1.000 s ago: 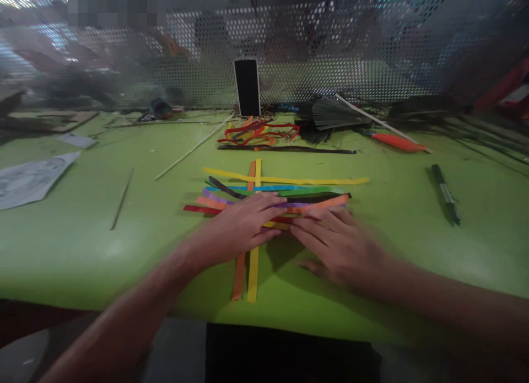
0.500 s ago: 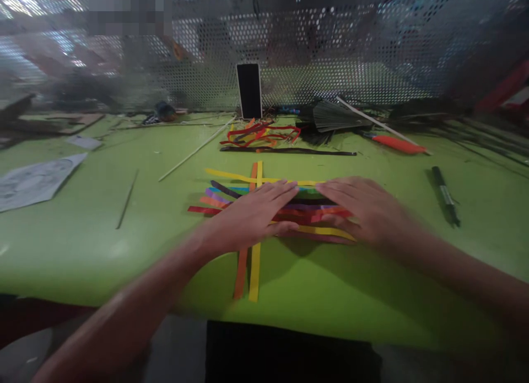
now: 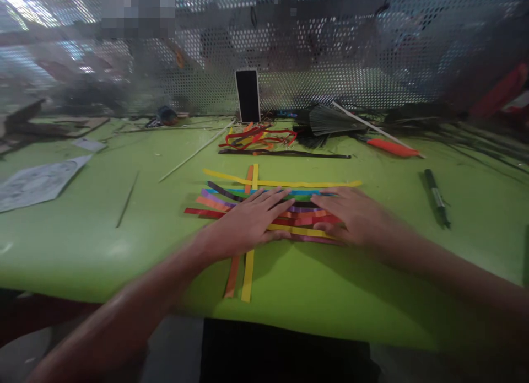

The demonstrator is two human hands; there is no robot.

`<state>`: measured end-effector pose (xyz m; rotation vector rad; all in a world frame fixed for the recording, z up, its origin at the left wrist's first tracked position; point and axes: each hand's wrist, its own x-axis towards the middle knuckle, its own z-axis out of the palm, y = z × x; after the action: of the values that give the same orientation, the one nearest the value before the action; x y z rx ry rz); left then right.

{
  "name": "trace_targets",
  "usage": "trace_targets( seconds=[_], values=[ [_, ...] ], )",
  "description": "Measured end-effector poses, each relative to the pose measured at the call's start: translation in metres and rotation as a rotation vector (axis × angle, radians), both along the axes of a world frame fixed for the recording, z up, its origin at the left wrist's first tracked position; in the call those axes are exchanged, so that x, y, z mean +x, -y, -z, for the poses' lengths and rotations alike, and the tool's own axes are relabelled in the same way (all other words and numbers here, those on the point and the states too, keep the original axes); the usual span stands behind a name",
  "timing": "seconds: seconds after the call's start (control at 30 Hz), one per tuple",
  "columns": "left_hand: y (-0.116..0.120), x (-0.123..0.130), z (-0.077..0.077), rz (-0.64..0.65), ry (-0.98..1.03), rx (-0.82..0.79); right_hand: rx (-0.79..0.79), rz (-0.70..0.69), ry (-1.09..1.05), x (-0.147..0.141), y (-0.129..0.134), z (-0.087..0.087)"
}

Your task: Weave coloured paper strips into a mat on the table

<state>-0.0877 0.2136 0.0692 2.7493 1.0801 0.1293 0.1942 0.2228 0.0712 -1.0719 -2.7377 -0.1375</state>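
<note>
Left hand (image 3: 256, 219) open, palm down over crosswise strips (image 3: 306, 221); right hand (image 3: 355, 213) open too, fingers on their right part. Strips lie on table (image 3: 330, 295). Orange strip (image 3: 233, 275) and yellow strip (image 3: 247, 278) cross them towards left; right stretch shows no crossings. Work looks early, only partly crossed. Beyond, black strip (image 3: 285, 153) and tangled pile (image 3: 258, 136) lie apart, seemingly unused.
</note>
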Motion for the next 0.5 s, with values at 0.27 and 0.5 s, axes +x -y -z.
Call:
trace_targets(
  seconds=[0.27,0.5],
  values=[
    [0.0,-0.018,-0.026,-0.054,0.262,0.006,0.0,0.017,-0.091,0.006,0.0,-0.015],
    [-0.023,-0.068,-0.036,-0.233,0.377,0.177,0.053,-0.009,-0.336,0.01,-0.001,-0.032]
  ],
)
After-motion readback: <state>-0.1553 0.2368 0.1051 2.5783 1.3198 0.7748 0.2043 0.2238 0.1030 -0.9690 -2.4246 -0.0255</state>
